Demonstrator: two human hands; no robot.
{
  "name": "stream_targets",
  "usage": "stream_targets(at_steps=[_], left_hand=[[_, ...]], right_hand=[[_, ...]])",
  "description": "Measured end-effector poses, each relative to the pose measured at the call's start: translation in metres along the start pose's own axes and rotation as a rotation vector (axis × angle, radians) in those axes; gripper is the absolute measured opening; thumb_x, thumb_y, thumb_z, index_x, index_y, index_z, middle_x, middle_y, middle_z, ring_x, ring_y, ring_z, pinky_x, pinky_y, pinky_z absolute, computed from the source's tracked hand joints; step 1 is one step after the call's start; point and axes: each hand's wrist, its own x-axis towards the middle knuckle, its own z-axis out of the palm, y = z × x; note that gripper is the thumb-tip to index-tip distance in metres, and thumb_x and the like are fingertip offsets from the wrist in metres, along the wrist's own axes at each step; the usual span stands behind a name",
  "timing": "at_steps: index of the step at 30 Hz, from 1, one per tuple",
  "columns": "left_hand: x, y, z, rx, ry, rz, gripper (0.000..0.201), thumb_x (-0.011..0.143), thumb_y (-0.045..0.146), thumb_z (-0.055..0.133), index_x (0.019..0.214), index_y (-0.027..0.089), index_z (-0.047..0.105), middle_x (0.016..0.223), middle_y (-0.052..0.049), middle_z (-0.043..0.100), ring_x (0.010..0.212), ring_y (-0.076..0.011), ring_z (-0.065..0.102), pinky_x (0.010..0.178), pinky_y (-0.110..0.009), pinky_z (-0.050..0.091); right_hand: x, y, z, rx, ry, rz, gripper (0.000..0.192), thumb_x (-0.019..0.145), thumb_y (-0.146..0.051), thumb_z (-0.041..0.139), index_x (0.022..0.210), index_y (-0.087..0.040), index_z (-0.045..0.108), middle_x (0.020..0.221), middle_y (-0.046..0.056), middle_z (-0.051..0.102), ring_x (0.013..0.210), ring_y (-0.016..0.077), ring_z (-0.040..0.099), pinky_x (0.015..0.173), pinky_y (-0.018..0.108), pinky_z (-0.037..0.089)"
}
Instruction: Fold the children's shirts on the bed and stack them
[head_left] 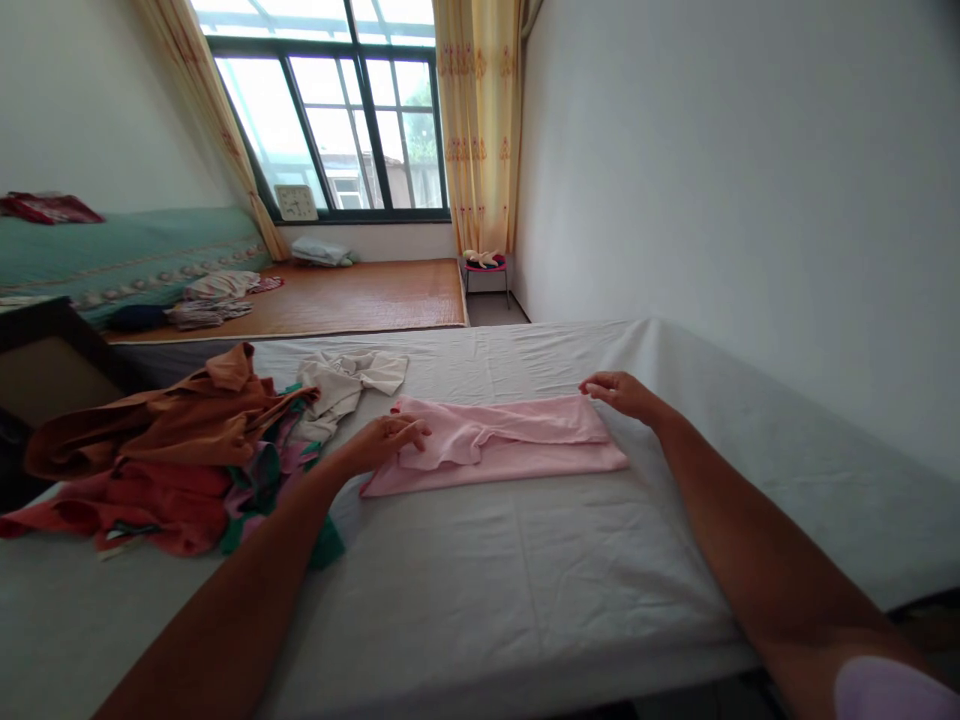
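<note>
A pink garment point(517, 462) lies folded into a long, flat strip on the white-sheeted table or bed point(465, 590). Its upper layer is rumpled near the middle, and a reddish edge shows at its left end. My left hand point(391, 438) is over that left end, fingers loosely bent and apart, seemingly touching the cloth. At the far right corner of the garment is my right hand point(622, 392), its fingers stretched toward the corner with nothing visible in them. Whether its fingertips touch the cloth, I cannot tell.
Left of my left arm lies a heap with a brown garment point(195, 415), a red garment point(165, 500) and green-purple cloth. A cream garment point(352, 375) lies behind it. Beyond stand a mat-covered bed point(375, 290) and a small pink stool point(487, 265). A white wall point(750, 200) rises at right.
</note>
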Motion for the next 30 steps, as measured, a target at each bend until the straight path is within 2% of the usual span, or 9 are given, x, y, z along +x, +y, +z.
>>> stream_targets(at_steps=[2, 5, 9, 13, 17, 19, 23, 26, 30], left_hand=[[0.004, -0.007, 0.004, 0.023, 0.101, -0.016, 0.047, 0.091, 0.051, 0.041, 0.08, 0.02, 0.074, 0.102, -0.006, 0.072, 0.095, -0.0205, 0.065, 0.09, -0.031, 0.049], [0.009, -0.02, 0.007, 0.091, 0.279, -0.019, 0.037, 0.088, 0.046, 0.046, 0.094, 0.02, 0.073, 0.111, -0.008, 0.068, 0.104, -0.0214, 0.061, 0.096, -0.035, 0.046], [0.017, -0.041, 0.009, 0.245, 0.41, -0.077, 0.037, 0.088, 0.036, 0.044, 0.109, 0.019, 0.069, 0.123, -0.009, 0.063, 0.116, -0.0229, 0.055, 0.103, -0.04, 0.041], [0.025, -0.056, 0.014, 0.351, 0.405, -0.075, 0.037, 0.089, 0.03, 0.041, 0.115, 0.021, 0.067, 0.124, -0.007, 0.063, 0.119, -0.022, 0.052, 0.107, -0.041, 0.037], [0.03, -0.06, 0.02, 0.415, 0.325, -0.081, 0.036, 0.089, 0.035, 0.045, 0.118, 0.025, 0.064, 0.119, -0.005, 0.066, 0.115, -0.0221, 0.054, 0.102, -0.039, 0.041], [0.029, -0.057, 0.021, 0.455, 0.294, -0.092, 0.032, 0.088, 0.036, 0.049, 0.112, 0.026, 0.067, 0.112, -0.005, 0.069, 0.109, -0.0225, 0.057, 0.096, -0.037, 0.044], [0.025, -0.046, 0.016, 0.516, 0.304, -0.083, 0.025, 0.087, 0.033, 0.05, 0.097, 0.027, 0.072, 0.101, -0.004, 0.071, 0.1, -0.0224, 0.06, 0.091, -0.035, 0.043], [0.021, -0.037, 0.01, 0.499, 0.337, -0.071, 0.024, 0.086, 0.031, 0.051, 0.097, 0.028, 0.072, 0.101, -0.003, 0.071, 0.102, -0.0224, 0.06, 0.093, -0.035, 0.042], [0.017, -0.032, 0.006, 0.476, 0.383, -0.066, 0.024, 0.084, 0.029, 0.051, 0.096, 0.028, 0.073, 0.102, -0.002, 0.071, 0.104, -0.0224, 0.059, 0.095, -0.036, 0.042]], right_hand=[[0.004, 0.006, 0.005, -0.165, 0.067, 0.002, 0.031, 0.084, -0.038, 0.055, 0.103, -0.019, 0.071, 0.1, 0.007, 0.073, 0.089, 0.0213, 0.066, 0.084, 0.034, 0.05], [0.01, 0.011, 0.016, -0.338, 0.03, -0.087, 0.034, 0.079, -0.037, 0.064, 0.109, -0.021, 0.07, 0.109, 0.007, 0.071, 0.099, 0.0238, 0.063, 0.092, 0.036, 0.046], [0.017, 0.011, 0.026, -0.453, 0.001, -0.12, 0.023, 0.085, -0.033, 0.059, 0.097, -0.022, 0.074, 0.099, 0.006, 0.072, 0.096, 0.0229, 0.063, 0.094, 0.036, 0.044], [0.017, 0.008, 0.024, -0.463, 0.06, -0.148, 0.022, 0.086, -0.03, 0.058, 0.101, -0.024, 0.074, 0.105, 0.006, 0.071, 0.101, 0.0225, 0.061, 0.094, 0.036, 0.044], [0.009, 0.0, 0.018, -0.422, -0.017, -0.183, 0.021, 0.081, -0.03, 0.064, 0.099, -0.026, 0.074, 0.101, 0.004, 0.071, 0.094, 0.0205, 0.063, 0.087, 0.031, 0.047], [0.008, -0.007, 0.018, -0.475, -0.056, -0.145, 0.016, 0.081, -0.029, 0.063, 0.091, -0.025, 0.075, 0.096, 0.002, 0.072, 0.087, 0.0188, 0.064, 0.08, 0.028, 0.048], [0.009, -0.02, 0.023, -0.675, -0.03, -0.065, 0.016, 0.081, -0.024, 0.059, 0.087, -0.025, 0.073, 0.093, 0.003, 0.071, 0.087, 0.0194, 0.063, 0.071, 0.026, 0.045], [0.01, -0.023, 0.024, -0.709, -0.034, -0.06, 0.018, 0.082, -0.023, 0.056, 0.09, -0.026, 0.072, 0.094, 0.004, 0.071, 0.088, 0.0202, 0.063, 0.068, 0.026, 0.045], [0.01, -0.025, 0.021, -0.725, -0.051, -0.014, 0.018, 0.084, -0.032, 0.057, 0.095, -0.03, 0.072, 0.098, 0.002, 0.072, 0.086, 0.0211, 0.064, 0.069, 0.029, 0.045]])
